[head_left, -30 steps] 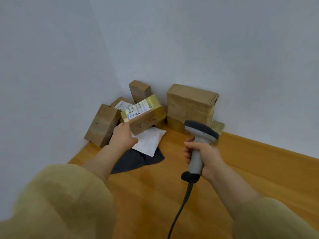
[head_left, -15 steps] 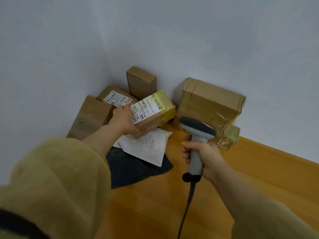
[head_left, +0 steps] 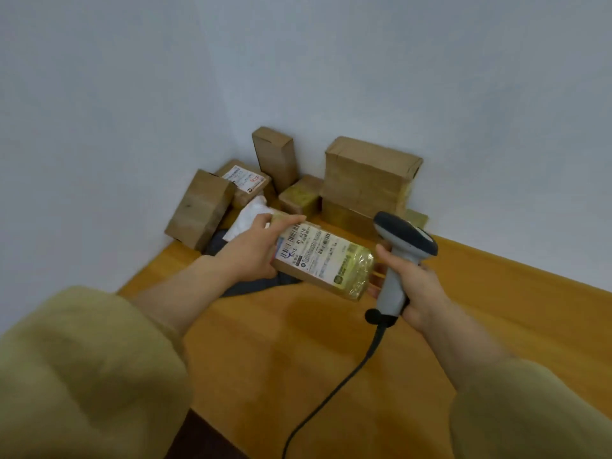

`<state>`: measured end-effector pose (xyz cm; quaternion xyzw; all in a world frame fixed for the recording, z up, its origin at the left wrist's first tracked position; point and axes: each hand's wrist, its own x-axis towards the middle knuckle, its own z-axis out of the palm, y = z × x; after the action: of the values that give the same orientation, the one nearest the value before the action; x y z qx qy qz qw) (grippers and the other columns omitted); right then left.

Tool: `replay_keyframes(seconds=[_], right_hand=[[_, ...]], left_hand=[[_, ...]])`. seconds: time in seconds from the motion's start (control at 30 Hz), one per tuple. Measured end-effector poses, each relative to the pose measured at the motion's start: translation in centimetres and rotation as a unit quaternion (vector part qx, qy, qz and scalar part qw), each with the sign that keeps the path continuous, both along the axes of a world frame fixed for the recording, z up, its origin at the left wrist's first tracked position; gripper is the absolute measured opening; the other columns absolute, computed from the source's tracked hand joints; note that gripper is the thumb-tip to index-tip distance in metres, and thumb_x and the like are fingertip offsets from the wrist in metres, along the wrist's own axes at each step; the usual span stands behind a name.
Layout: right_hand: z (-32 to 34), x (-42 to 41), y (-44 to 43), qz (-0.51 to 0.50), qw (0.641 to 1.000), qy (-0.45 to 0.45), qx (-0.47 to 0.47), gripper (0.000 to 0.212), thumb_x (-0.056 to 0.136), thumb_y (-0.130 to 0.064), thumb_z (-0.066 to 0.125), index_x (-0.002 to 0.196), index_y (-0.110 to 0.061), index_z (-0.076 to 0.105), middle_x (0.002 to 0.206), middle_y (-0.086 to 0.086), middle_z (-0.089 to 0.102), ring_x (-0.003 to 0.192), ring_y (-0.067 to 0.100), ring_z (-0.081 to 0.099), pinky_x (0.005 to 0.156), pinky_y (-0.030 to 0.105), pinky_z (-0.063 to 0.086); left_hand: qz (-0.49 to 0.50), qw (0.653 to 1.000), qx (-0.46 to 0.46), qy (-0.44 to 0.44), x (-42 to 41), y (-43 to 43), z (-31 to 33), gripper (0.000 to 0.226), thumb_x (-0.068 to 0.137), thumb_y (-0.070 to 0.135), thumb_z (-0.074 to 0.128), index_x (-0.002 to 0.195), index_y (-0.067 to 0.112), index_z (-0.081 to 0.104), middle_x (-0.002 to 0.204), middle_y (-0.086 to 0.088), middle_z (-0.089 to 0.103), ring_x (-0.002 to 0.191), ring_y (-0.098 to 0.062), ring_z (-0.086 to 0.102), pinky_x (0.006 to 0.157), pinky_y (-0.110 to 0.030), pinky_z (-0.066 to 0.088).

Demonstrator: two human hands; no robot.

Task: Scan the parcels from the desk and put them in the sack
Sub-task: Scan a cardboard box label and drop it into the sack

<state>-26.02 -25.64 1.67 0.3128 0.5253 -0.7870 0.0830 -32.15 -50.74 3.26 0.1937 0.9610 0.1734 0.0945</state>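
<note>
Here, parcel [head_left: 323, 258] in left hand [head_left: 253, 255], label up, long axis toward scanner [head_left: 405, 238].

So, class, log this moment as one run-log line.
left hand: holds parcel, label up | right hand: grips scanner | boxes: piled in desk corner

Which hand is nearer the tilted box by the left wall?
Left. The left hand, holding a labelled parcel, is just right of the tilted box; the right hand, gripping the scanner, is farther right.
</note>
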Motion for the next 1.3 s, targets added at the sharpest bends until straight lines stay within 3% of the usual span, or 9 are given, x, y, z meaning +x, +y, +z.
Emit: replay_keyframes(seconds=[0.13, 0.2, 0.27, 0.4, 0.63, 0.87, 1.0, 1.1, 1.3], right_hand=[[-0.6, 6.2, 3.5, -0.013, 1.0, -0.006, -0.017, 0.035, 0.078, -0.015, 0.077, 0.108, -0.006, 0.063, 0.099, 0.013, 0.069, 0.085, 0.028, 0.066, 0.067, 0.042, 0.057], [-0.8, 8.6, 4.8, -0.025, 0.999, -0.015, -0.038, 0.025, 0.078, -0.012, 0.076, 0.098, -0.007, 0.062, 0.095, 0.013, 0.068, 0.083, 0.029, 0.066, 0.065, 0.042, 0.056], [-0.8, 10.5, 5.7, -0.04, 0.997, -0.017, -0.059, 0.022, 0.078, -0.01, 0.076, 0.094, -0.008, 0.062, 0.092, 0.012, 0.067, 0.083, 0.028, 0.065, 0.061, 0.04, 0.054], [-0.1, 13.5, 5.9, -0.039, 0.996, -0.01, -0.085, 0.022, 0.079, -0.006, 0.074, 0.097, -0.007, 0.061, 0.088, 0.01, 0.067, 0.077, 0.026, 0.065, 0.057, 0.036, 0.054], [2.4, 16.5, 5.7, -0.004, 0.997, 0.045, -0.061, 0.021, 0.082, -0.005, 0.072, 0.101, -0.005, 0.064, 0.089, 0.011, 0.069, 0.072, 0.025, 0.067, 0.058, 0.033, 0.054], [6.9, 18.4, 4.0, 0.096, 0.977, 0.12, 0.144, 0.025, 0.085, -0.029, 0.072, 0.095, -0.008, 0.063, 0.068, 0.007, 0.063, 0.05, 0.015, 0.057, 0.048, 0.026, 0.048], [9.6, 20.2, 2.8, 0.152, 0.961, 0.163, 0.166, 0.025, 0.085, -0.019, 0.072, 0.067, -0.009, 0.057, 0.052, 0.005, 0.051, 0.041, 0.013, 0.042, 0.042, 0.023, 0.04], [10.7, 21.1, 2.2, 0.173, 0.948, 0.191, 0.189, 0.016, 0.082, -0.012, 0.072, 0.073, -0.008, 0.06, 0.05, 0.005, 0.049, 0.041, 0.016, 0.041, 0.046, 0.026, 0.04], [11.5, 21.6, 1.4, 0.176, 0.943, 0.197, 0.202, 0.022, 0.081, -0.004, 0.071, 0.068, -0.01, 0.055, 0.044, 0.001, 0.048, 0.04, 0.016, 0.04, 0.044, 0.025, 0.038]], left_hand=[[0.124, 0.951, 0.268, -0.097, 5.5, 5.1, 2.5, 0.1, 0.079, 0.001, 0.071, 0.152, 0.027, 0.007, 0.121, -0.003, 0.056, 0.101, -0.01, 0.061, 0.082, -0.028, 0.053], [0.188, 0.909, 0.348, -0.13, 7.5, 7.2, 4.0, 0.07, 0.087, 0.001, 0.061, 0.148, 0.014, 0.029, 0.125, -0.006, 0.06, 0.103, -0.012, 0.06, 0.084, -0.025, 0.049], [0.227, 0.875, 0.405, -0.136, 9.2, 8.6, 5.3, 0.04, 0.088, 0.001, 0.06, 0.128, 0.008, 0.059, 0.12, -0.012, 0.065, 0.109, -0.02, 0.061, 0.094, -0.034, 0.049], [0.246, 0.808, 0.493, -0.209, 12.3, 10.1, 7.0, 0.027, 0.084, 0.011, 0.071, 0.109, 0.02, 0.073, 0.111, -0.011, 0.07, 0.111, -0.031, 0.062, 0.088, -0.057, 0.051], [0.217, 0.858, 0.437, -0.16, 13.2, 9.7, 9.9, 0.044, 0.075, 0.018, 0.078, 0.114, 0.033, 0.068, 0.116, 0.008, 0.068, 0.116, -0.015, 0.055, 0.094, -0.043, 0.048], [0.248, 0.852, 0.454, -0.081, 13.7, 7.4, 12.4, 0.046, 0.061, 0.015, 0.087, 0.104, 0.022, 0.073, 0.108, -0.005, 0.071, 0.09, -0.018, 0.065, 0.069, -0.027, 0.051], [0.246, 0.854, 0.456, -0.044, 13.8, 6.4, 13.4, 0.044, 0.057, 0.014, 0.09, 0.097, 0.023, 0.074, 0.106, -0.007, 0.07, 0.099, -0.024, 0.067, 0.087, -0.038, 0.056], [0.242, 0.863, 0.443, -0.028, 14.1, 6.1, 13.7, 0.043, 0.061, 0.012, 0.088, 0.1, 0.022, 0.072, 0.11, -0.007, 0.068, 0.102, -0.022, 0.065, 0.089, -0.035, 0.055], [0.234, 0.866, 0.44, -0.025, 14.7, 5.7, 14.2, 0.048, 0.068, 0.008, 0.084, 0.112, 0.012, 0.068, 0.106, -0.006, 0.066, 0.084, -0.009, 0.064, 0.056, -0.014, 0.053]])
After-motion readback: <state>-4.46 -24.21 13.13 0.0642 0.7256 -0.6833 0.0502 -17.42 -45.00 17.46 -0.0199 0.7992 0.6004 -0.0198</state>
